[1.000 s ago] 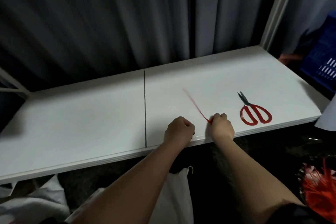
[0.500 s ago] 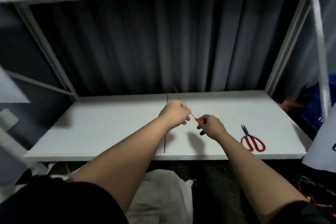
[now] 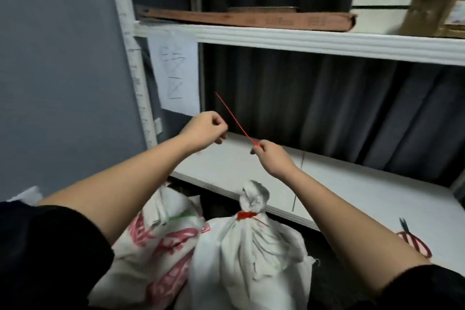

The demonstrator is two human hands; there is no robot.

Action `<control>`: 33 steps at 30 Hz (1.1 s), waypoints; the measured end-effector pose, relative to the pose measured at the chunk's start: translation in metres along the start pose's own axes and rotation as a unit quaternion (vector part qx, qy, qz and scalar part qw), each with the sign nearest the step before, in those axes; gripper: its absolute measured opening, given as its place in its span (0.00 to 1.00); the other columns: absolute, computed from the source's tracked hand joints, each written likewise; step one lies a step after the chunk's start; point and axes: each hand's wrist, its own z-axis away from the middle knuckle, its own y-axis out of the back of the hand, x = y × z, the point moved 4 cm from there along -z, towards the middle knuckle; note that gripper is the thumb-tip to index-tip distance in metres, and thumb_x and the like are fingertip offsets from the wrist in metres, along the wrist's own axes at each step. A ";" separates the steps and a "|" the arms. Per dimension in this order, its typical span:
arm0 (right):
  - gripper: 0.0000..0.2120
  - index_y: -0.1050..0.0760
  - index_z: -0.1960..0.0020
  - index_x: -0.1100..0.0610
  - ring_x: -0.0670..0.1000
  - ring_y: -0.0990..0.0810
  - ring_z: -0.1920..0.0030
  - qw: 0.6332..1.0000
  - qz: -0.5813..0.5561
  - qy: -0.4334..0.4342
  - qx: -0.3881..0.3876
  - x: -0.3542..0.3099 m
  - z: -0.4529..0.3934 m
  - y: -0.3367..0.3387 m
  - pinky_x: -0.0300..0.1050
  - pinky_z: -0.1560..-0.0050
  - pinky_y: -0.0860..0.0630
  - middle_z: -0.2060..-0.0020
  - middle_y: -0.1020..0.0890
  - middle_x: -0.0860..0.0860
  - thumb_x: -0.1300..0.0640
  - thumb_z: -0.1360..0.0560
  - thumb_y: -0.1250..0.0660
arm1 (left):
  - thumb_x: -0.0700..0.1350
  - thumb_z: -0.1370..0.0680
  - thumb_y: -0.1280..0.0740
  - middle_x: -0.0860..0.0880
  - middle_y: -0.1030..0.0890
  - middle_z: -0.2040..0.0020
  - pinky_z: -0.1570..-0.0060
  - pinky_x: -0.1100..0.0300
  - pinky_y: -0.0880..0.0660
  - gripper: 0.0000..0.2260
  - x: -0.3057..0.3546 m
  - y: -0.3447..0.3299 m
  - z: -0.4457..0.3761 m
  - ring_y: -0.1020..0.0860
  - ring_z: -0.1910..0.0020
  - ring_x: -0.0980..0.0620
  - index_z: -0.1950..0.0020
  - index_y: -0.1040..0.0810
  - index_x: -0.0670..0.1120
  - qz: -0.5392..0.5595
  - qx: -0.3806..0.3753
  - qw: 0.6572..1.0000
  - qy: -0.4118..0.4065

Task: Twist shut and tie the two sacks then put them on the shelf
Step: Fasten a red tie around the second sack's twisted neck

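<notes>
Right hand: raised above the shelf; its grip is a tight pinch of thumb and forefinger on the lower end of a red tie, which slants up and to the left from the fingers.
Left hand: held level beside the tie, fingers curled into a fist; whether that grip touches the tie cannot be told.
Plain white sack: on the floor below the hands, neck twisted and bound with a red band.
Printed sack: just left of it, touching, red lettering showing.
Lower shelf: white board; red-handled scissors lie at its right end.
</notes>
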 end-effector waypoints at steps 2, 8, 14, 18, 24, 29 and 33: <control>0.12 0.26 0.56 0.54 0.55 0.26 0.56 0.999 -0.010 0.037 -0.019 -0.040 0.006 -0.024 0.46 0.59 0.36 0.62 0.24 0.51 0.54 0.20 0.46 | 0.43 0.26 0.36 0.50 0.17 0.64 0.59 0.53 0.21 0.05 -0.045 0.037 0.018 0.20 0.68 0.52 0.61 0.23 0.49 -0.013 0.049 0.998 0.031; 0.11 0.36 0.59 0.53 0.57 0.23 0.58 0.985 -0.054 0.027 -0.162 -0.105 0.000 -0.137 0.50 0.57 0.28 0.61 0.24 0.55 0.49 0.26 0.36 | 0.44 0.24 0.35 0.48 0.21 0.55 0.50 0.56 0.28 0.07 -0.173 0.103 0.071 0.21 0.49 0.44 0.47 0.24 0.45 -0.051 0.120 0.975 0.182; 0.17 0.37 0.49 0.57 0.54 0.26 0.57 0.971 -0.022 -0.014 -0.238 -0.102 -0.008 -0.249 0.49 0.54 0.29 0.60 0.27 0.51 0.51 0.29 0.33 | 0.54 0.26 0.32 0.38 0.28 0.32 0.37 0.52 0.31 0.30 -0.288 0.102 0.098 0.28 0.34 0.40 0.31 0.32 0.38 -0.098 0.102 0.933 0.331; 0.16 0.39 0.47 0.58 0.59 0.25 0.44 0.974 0.002 -0.045 -0.223 -0.094 -0.030 -0.307 0.49 0.46 0.29 0.51 0.28 0.54 0.51 0.27 0.36 | 0.58 0.27 0.32 0.42 0.36 0.26 0.31 0.52 0.37 0.37 -0.344 0.089 0.086 0.35 0.28 0.43 0.26 0.40 0.41 -0.125 0.099 0.930 0.331; 0.18 0.27 0.44 0.63 0.59 0.25 0.44 0.989 0.000 0.012 -0.148 -0.100 -0.065 -0.357 0.47 0.49 0.33 0.46 0.23 0.60 0.50 0.18 0.46 | 0.66 0.29 0.35 0.44 0.31 0.29 0.31 0.49 0.36 0.39 -0.374 0.067 0.046 0.32 0.30 0.44 0.27 0.37 0.43 -0.144 0.116 0.937 0.295; 0.12 0.26 0.46 0.60 0.56 0.23 0.50 0.998 -0.051 -0.003 -0.046 -0.108 -0.086 -0.374 0.43 0.58 0.37 0.51 0.21 0.56 0.58 0.18 0.47 | 0.70 0.31 0.40 0.47 0.24 0.37 0.37 0.48 0.34 0.34 -0.388 0.062 0.029 0.27 0.38 0.44 0.34 0.32 0.49 -0.179 0.099 0.911 0.358; 0.08 0.28 0.49 0.64 0.54 0.27 0.52 0.969 -0.222 -0.094 -0.052 -0.098 -0.096 -0.390 0.45 0.50 0.33 0.53 0.25 0.56 0.62 0.20 0.44 | 0.69 0.28 0.42 0.46 0.24 0.39 0.39 0.50 0.36 0.30 -0.395 0.066 0.031 0.29 0.37 0.44 0.36 0.31 0.49 -0.235 0.051 0.896 0.374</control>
